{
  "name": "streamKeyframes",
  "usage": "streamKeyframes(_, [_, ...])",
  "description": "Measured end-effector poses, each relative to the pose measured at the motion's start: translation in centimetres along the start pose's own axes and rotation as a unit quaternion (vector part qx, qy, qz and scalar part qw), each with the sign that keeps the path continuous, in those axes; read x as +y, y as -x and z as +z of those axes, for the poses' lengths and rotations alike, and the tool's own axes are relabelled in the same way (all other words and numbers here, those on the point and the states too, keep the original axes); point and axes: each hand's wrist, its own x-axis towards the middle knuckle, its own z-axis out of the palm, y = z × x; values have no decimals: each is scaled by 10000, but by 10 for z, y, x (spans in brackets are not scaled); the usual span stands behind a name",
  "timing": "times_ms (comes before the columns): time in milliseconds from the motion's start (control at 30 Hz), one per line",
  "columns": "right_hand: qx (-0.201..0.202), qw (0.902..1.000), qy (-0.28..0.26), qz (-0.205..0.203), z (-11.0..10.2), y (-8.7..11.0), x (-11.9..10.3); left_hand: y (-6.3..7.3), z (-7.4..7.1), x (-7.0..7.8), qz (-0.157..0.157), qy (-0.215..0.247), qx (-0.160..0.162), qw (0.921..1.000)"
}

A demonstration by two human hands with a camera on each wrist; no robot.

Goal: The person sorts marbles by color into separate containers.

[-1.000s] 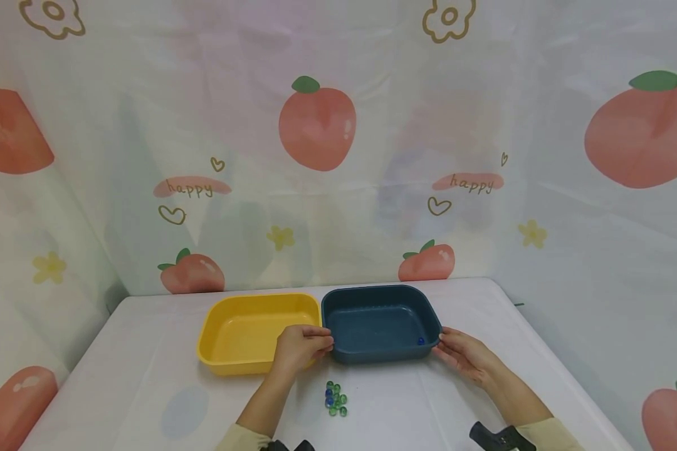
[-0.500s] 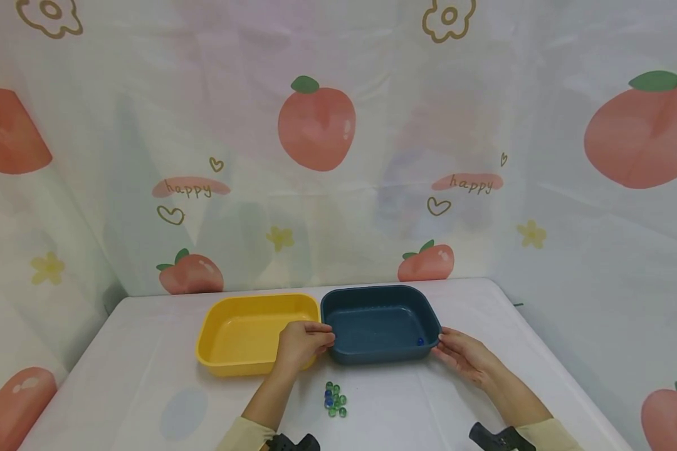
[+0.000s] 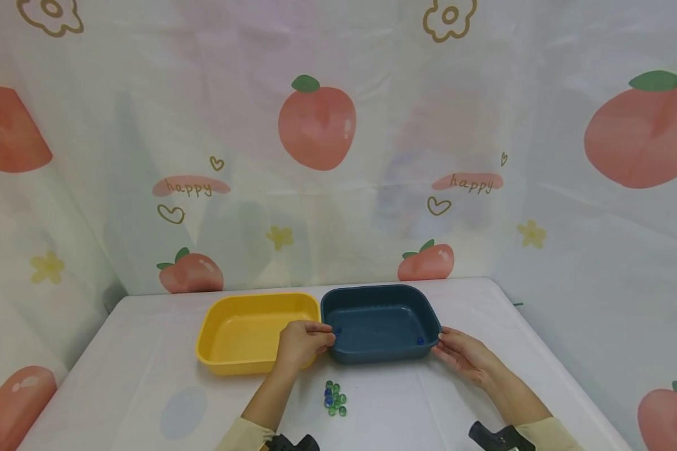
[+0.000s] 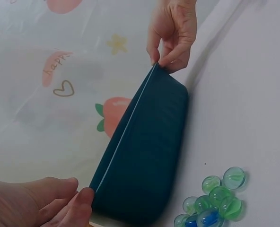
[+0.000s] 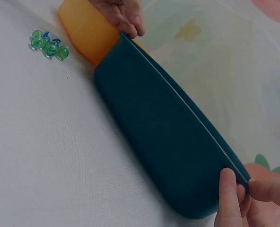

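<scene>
My left hand (image 3: 301, 343) pinches the left rim of a dark blue plastic bin (image 3: 380, 322) between thumb and fingers. At the bin's front right corner, my right hand (image 3: 471, 358) grips the rim in the same way, fingertips against the outer wall in the right wrist view. Inside the bin, a blue marble (image 3: 420, 341) lies near the right front, and another blue marble (image 3: 339, 330) shows by the left wall close to my left fingertips. A cluster of green marbles (image 4: 220, 196), with a few blue ones among them, lies on the cloth before the bins.
A yellow plastic bin (image 3: 231, 366) stands right beside the dark blue one, on its left, partly behind my left hand. Both sit on a table with a white cloth (image 3: 406, 407). A fruit-printed curtain (image 3: 372, 207) hangs behind the table and along its sides.
The blue marble by the bin's left wall has come into sight; earlier only the right one showed. My left hand shifted very slightly right and up, while the right hand stayed put.
</scene>
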Motion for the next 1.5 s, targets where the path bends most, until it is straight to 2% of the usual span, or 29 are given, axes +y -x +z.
streamKeyframes(400, [-16,9999,-128,-37,0,0,-1,11,-4,-4,-185,205,-96,9996])
streamKeyframes(667, [-139,9997,-205,-66,-1,0,0,24,-11,-9,-121,149,-141,9997])
streamKeyframes(933, [9,9998,-162,-66,0,-1,-1,35,-19,-16,-425,122,-300,9986])
streamKeyframes(1133, [170,9998,38,-33,2,0,0,44,-21,-24,-476,-35,-449,9979])
streamKeyframes(1233, [333,9994,118,-18,3,0,0,48,-20,-30,-445,-57,-427,9981])
streamKeyframes(1500, [324,9994,118,-28,3,-1,1,53,-18,-44,-514,-86,-320,9981])
